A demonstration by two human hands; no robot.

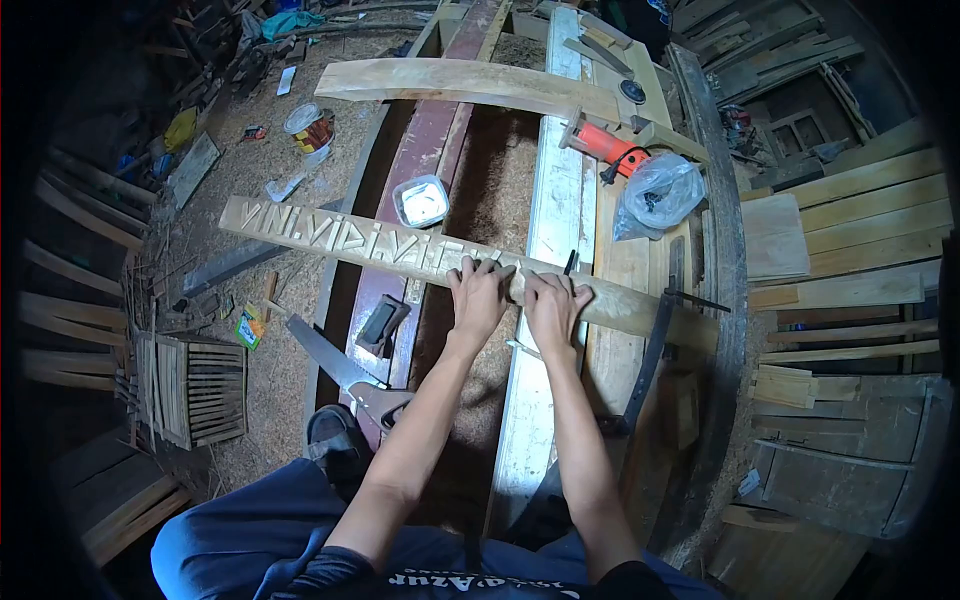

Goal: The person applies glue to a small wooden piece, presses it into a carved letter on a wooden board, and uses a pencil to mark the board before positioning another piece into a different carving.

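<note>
A long wooden board point(400, 252) lies slantwise across the bench beams, with letters standing out along its left half. My left hand point(478, 300) rests on the board at the end of the lettering, fingers bent and pressed together. Close beside it, my right hand point(552, 308) is also closed, its fingertips on the board's face. Whatever is between the fingers is hidden. A thin dark stick point(571, 262) pokes up just behind my right hand. A dark metal bar clamp point(652, 360) crosses the board near its right end.
A white tub point(420, 202) sits behind the board. A handsaw point(345, 370) and a dark block point(383, 326) lie front left. An orange angle grinder point(605, 146), a plastic bag point(662, 190) and a curved plank point(470, 84) occupy the far bench. A wooden crate point(195, 385) stands on the floor.
</note>
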